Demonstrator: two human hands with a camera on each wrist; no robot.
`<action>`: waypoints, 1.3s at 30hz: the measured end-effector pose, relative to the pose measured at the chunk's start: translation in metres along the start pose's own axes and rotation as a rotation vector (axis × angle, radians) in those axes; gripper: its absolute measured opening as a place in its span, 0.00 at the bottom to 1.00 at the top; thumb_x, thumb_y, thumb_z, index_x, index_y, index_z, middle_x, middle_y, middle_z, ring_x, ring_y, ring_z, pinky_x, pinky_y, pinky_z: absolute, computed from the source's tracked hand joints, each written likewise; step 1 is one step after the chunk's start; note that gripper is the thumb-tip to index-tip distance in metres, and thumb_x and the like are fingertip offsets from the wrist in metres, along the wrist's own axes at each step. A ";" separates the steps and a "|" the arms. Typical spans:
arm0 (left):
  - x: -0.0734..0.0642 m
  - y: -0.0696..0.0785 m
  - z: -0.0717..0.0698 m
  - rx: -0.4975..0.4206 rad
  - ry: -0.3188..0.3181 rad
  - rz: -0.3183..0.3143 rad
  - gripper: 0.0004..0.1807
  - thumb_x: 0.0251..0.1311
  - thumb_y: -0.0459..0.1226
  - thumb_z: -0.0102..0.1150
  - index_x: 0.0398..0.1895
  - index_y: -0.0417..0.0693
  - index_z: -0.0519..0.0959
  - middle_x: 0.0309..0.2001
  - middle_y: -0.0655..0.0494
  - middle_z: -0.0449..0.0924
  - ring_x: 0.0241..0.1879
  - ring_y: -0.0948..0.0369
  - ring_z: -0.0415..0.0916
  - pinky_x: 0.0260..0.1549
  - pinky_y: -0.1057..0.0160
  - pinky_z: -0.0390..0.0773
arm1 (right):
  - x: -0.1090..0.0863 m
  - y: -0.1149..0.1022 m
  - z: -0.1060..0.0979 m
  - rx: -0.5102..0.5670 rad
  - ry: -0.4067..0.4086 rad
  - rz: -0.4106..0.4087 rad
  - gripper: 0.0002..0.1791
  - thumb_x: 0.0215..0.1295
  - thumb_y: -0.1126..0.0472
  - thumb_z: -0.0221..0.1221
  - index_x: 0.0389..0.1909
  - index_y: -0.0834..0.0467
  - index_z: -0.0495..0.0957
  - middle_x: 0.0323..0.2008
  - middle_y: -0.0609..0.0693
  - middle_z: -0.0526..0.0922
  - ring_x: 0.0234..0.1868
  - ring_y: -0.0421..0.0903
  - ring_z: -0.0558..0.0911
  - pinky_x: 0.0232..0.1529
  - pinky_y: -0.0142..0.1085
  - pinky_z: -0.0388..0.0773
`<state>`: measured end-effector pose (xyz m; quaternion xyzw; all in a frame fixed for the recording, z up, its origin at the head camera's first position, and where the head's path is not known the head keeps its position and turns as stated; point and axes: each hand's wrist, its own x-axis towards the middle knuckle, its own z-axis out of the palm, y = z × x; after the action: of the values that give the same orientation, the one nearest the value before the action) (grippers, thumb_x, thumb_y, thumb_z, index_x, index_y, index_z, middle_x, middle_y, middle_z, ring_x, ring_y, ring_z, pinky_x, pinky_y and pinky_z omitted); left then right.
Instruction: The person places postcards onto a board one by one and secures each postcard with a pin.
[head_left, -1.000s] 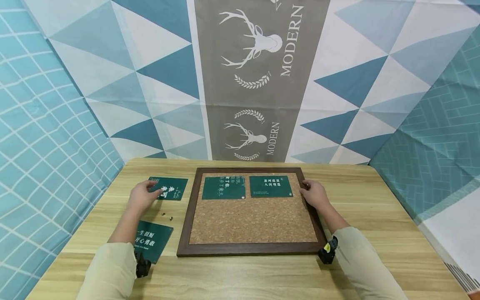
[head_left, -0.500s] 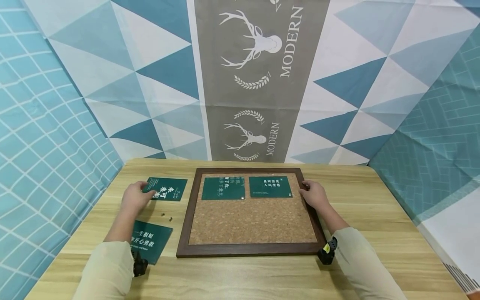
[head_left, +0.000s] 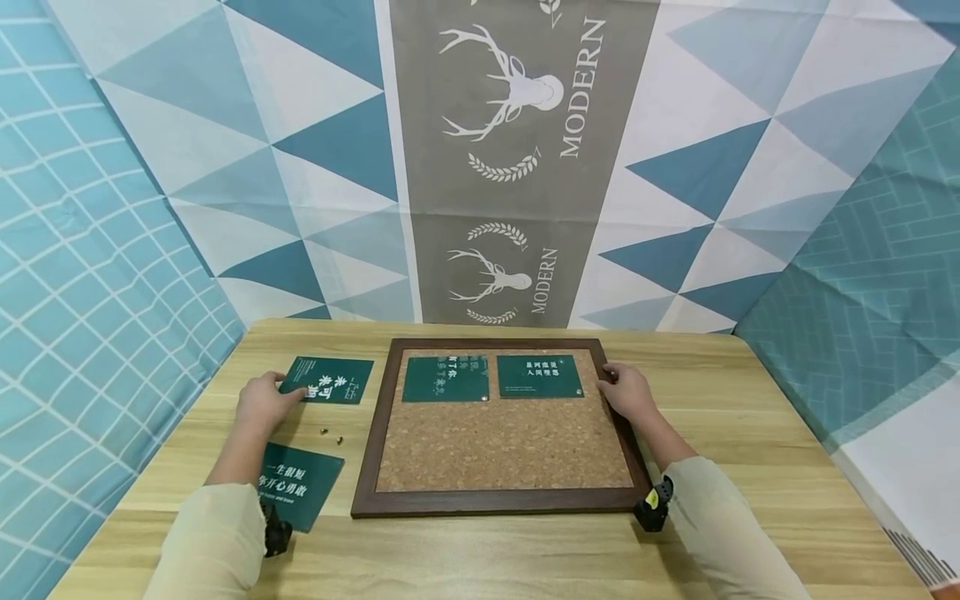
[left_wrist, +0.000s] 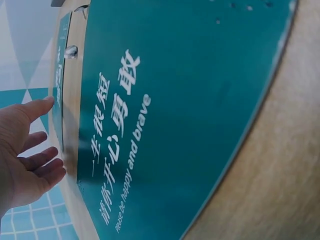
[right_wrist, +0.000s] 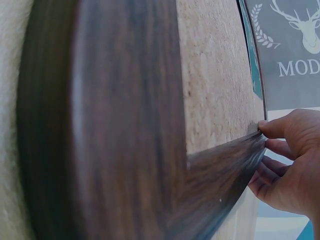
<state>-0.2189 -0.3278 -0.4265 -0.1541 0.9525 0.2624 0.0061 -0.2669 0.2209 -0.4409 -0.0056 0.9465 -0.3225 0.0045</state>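
Observation:
My left hand [head_left: 260, 403] is at the left edge of a green card with white writing [head_left: 330, 381], its thumb overlapping the card. In the left wrist view, the fingers [left_wrist: 44, 159] are spread and relaxed, with nothing between them. My right hand [head_left: 630, 390] grips the right side of a cork board [head_left: 502, 450] in a dark wooden frame. In the right wrist view, its thumb [right_wrist: 272, 128] lies on the frame and the fingers reach round the outer edge. Two green cards, one left [head_left: 446, 380] and one right [head_left: 540, 377], lie along the board's upper part.
Another green card [head_left: 303, 483] lies beside my left forearm, partly covered by it. Small metal pins [head_left: 340, 440] rest on the table between the two loose cards. The wooden table [head_left: 480, 554] backs onto a patterned wall covering [head_left: 495, 192].
My left hand has drawn back leftward from over the upper loose card to its left edge, uncovering more of the writing. The right hand keeps its hold on the frame.

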 end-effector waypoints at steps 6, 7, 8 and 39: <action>0.001 -0.002 0.003 0.029 0.003 -0.006 0.39 0.61 0.47 0.53 0.62 0.22 0.58 0.56 0.21 0.62 0.54 0.31 0.62 0.53 0.38 0.67 | -0.002 -0.002 0.000 -0.002 -0.004 0.000 0.25 0.68 0.62 0.52 0.62 0.71 0.66 0.58 0.71 0.70 0.56 0.65 0.72 0.50 0.54 0.74; 0.001 -0.002 0.004 0.035 0.005 -0.004 0.39 0.60 0.47 0.53 0.62 0.22 0.59 0.56 0.21 0.62 0.54 0.31 0.61 0.53 0.38 0.67 | -0.002 -0.002 0.001 -0.003 -0.004 0.001 0.25 0.68 0.62 0.51 0.62 0.71 0.66 0.58 0.71 0.70 0.56 0.65 0.72 0.50 0.54 0.74; 0.002 -0.002 0.004 0.043 0.008 -0.002 0.39 0.60 0.48 0.54 0.62 0.22 0.59 0.55 0.21 0.62 0.54 0.31 0.61 0.53 0.38 0.67 | -0.002 -0.002 0.001 -0.009 -0.002 -0.001 0.24 0.68 0.62 0.51 0.62 0.71 0.66 0.58 0.72 0.70 0.56 0.65 0.72 0.50 0.54 0.74; 0.006 -0.007 -0.005 -0.018 -0.028 -0.085 0.47 0.55 0.50 0.61 0.64 0.21 0.56 0.59 0.22 0.60 0.56 0.32 0.60 0.54 0.39 0.66 | -0.001 -0.001 0.002 -0.003 0.006 0.015 0.24 0.68 0.63 0.51 0.62 0.70 0.65 0.57 0.71 0.70 0.57 0.65 0.72 0.49 0.54 0.75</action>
<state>-0.2219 -0.3375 -0.4256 -0.1906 0.9426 0.2725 0.0292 -0.2663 0.2187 -0.4418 0.0023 0.9470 -0.3212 0.0043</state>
